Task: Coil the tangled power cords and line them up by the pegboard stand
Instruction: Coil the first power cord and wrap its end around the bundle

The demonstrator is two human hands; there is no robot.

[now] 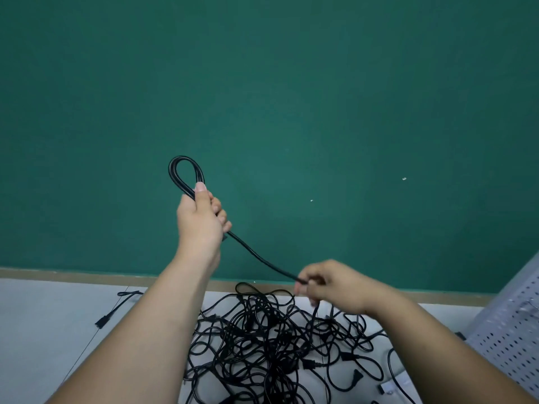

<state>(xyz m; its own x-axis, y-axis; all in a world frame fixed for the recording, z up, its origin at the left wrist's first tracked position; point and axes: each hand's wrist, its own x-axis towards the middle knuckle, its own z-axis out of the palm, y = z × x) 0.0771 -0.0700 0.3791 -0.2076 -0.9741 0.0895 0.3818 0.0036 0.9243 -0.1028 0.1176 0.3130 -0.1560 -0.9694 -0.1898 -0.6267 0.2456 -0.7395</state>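
My left hand is raised in front of the green wall and grips a black power cord, whose coiled loops stick up above my thumb. From that fist the cord runs down and to the right to my right hand, which pinches it between the fingers. Below both hands a large tangle of black power cords lies on the pale floor. The grey pegboard stand is at the right edge.
One separate black cord with a plug lies on the floor at the left, close to the wall's brown baseboard. A small white item lies near the stand's foot.
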